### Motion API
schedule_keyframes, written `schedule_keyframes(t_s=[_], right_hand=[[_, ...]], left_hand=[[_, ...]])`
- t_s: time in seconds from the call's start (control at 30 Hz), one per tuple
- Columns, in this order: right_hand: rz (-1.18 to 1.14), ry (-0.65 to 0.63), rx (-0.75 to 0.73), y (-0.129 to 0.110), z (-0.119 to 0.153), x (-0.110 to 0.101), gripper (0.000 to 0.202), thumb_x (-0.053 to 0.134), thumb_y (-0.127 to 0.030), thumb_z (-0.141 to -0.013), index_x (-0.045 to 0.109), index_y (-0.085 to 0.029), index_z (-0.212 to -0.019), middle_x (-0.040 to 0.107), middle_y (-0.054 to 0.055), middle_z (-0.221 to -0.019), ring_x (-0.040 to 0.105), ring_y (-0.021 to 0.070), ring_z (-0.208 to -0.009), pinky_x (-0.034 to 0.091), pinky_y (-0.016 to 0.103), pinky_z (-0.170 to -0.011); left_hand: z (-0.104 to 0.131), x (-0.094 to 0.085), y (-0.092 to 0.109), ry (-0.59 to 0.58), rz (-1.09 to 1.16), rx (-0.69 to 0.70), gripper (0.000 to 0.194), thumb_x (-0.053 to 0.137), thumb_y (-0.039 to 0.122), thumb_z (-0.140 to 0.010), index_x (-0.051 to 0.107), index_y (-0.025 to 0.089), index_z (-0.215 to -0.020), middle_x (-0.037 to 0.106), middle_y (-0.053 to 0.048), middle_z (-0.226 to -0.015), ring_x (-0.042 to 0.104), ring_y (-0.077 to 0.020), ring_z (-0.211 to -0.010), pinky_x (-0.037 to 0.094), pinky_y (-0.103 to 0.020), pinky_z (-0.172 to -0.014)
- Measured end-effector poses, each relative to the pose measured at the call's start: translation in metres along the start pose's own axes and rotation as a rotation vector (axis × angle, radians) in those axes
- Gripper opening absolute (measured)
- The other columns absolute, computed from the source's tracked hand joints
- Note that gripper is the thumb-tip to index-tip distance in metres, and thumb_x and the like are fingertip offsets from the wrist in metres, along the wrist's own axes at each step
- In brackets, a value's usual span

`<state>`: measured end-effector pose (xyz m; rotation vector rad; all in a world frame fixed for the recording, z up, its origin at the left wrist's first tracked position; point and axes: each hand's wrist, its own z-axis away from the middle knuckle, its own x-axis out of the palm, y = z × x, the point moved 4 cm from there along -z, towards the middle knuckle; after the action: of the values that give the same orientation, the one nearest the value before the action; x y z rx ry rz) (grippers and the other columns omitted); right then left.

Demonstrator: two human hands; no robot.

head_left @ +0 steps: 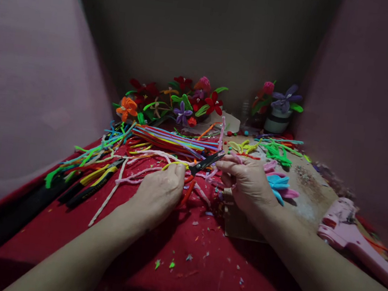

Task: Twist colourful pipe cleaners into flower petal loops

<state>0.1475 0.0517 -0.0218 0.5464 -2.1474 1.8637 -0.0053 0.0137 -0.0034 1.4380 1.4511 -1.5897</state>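
Note:
My left hand (162, 186) is closed at the middle of the table, around the red-handled scissors (206, 163); its fingertips are mostly hidden. The black blades point right and up, with their tips close to my right fingers. My right hand (246, 180) is pinched shut on a pink pipe cleaner (221, 134), part of which stands up above the fingers. A yellow pipe cleaner (173, 164) lies by my left knuckles. Blue and pink looped petals (277, 182) rest just beyond my right hand.
A bundle of coloured pipe cleaners (177, 138) lies behind my hands. Yellow-and-black pliers (93, 183) are at left, a pink glue gun (346, 230) at right. Pipe-cleaner flowers (182, 111) and a potted one (277, 120) stand at the back. Scraps dot the red cloth (200, 269).

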Motion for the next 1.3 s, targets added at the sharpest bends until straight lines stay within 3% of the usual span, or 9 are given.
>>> schedule_keyframes(t_s=[0.27, 0.7, 0.8, 0.9, 1.03, 1.13, 1.3], right_hand=[[0.009, -0.005, -0.008, 0.001, 0.0, -0.001, 0.011, 0.064, -0.012, -0.059, 0.055, -0.014, -0.053, 0.046, -0.005, -0.047, 0.033, 0.0037, -0.039, 0.022, 0.02, -0.037], [-0.024, 0.021, 0.093, 0.002, 0.003, 0.001, 0.006, 0.064, -0.013, -0.056, 0.059, -0.013, -0.06, 0.046, -0.006, -0.046, 0.027, 0.0022, -0.036, 0.018, 0.019, -0.035], [-0.037, -0.015, 0.107, 0.004, 0.002, 0.002, 0.007, 0.064, -0.015, -0.058, 0.06, -0.013, -0.064, 0.047, -0.006, -0.048, 0.027, 0.0014, -0.034, 0.017, 0.019, -0.034], [-0.076, -0.077, 0.145, 0.005, 0.004, 0.007, 0.012, 0.066, -0.02, -0.062, 0.057, -0.013, -0.061, 0.041, -0.008, -0.045, 0.026, 0.0009, -0.033, 0.016, 0.019, -0.034], [-0.09, -0.121, 0.162, 0.004, 0.008, 0.011, 0.014, 0.064, -0.022, -0.065, 0.054, -0.014, -0.06, 0.047, -0.006, -0.047, 0.026, 0.0012, -0.032, 0.014, 0.02, -0.033], [-0.069, -0.18, 0.173, 0.006, 0.01, 0.012, 0.01, 0.056, -0.021, -0.069, 0.058, -0.013, -0.063, 0.049, -0.005, -0.046, 0.024, 0.0016, -0.031, 0.012, 0.021, -0.034], [-0.028, -0.266, 0.221, 0.008, 0.014, 0.016, 0.011, 0.051, -0.019, -0.069, 0.059, -0.013, -0.066, 0.039, -0.008, -0.036, 0.019, 0.0026, -0.028, 0.01, 0.021, -0.035]], left_hand=[[0.001, 0.002, -0.001, -0.034, 0.011, -0.032, 0.023, 0.026, 0.022, -0.089, 0.046, 0.013, -0.096, 0.058, -0.007, -0.07, 0.061, -0.0205, -0.061, 0.039, -0.025, -0.047], [0.001, 0.004, -0.007, -0.015, 0.194, -0.043, 0.019, 0.029, 0.015, -0.084, 0.045, 0.015, -0.093, 0.06, -0.009, -0.074, 0.06, -0.0218, -0.061, 0.039, -0.028, -0.052], [-0.003, 0.006, -0.015, 0.07, 0.408, -0.131, 0.012, 0.036, 0.018, -0.08, 0.045, 0.017, -0.088, 0.059, -0.006, -0.072, 0.057, -0.019, -0.06, 0.039, -0.027, -0.054], [-0.007, 0.006, -0.019, 0.138, 0.855, -0.161, 0.008, 0.047, 0.025, -0.076, 0.046, 0.018, -0.079, 0.055, 0.001, -0.065, 0.052, -0.0129, -0.056, 0.039, -0.023, -0.053], [-0.01, 0.003, -0.017, 0.064, 1.364, -0.261, 0.018, 0.056, 0.032, -0.072, 0.048, 0.016, -0.074, 0.048, 0.005, -0.052, 0.043, -0.0074, -0.042, 0.034, -0.019, -0.042], [-0.009, -0.002, -0.016, 0.068, 1.489, -0.303, 0.021, 0.059, 0.033, -0.071, 0.05, 0.015, -0.072, 0.047, 0.006, -0.048, 0.041, -0.0064, -0.04, 0.031, -0.017, -0.039], [-0.008, -0.006, -0.016, 0.148, 1.6, -0.312, 0.02, 0.063, 0.03, -0.069, 0.05, 0.015, -0.069, 0.045, 0.007, -0.046, 0.039, -0.0051, -0.039, 0.031, -0.016, -0.038]])
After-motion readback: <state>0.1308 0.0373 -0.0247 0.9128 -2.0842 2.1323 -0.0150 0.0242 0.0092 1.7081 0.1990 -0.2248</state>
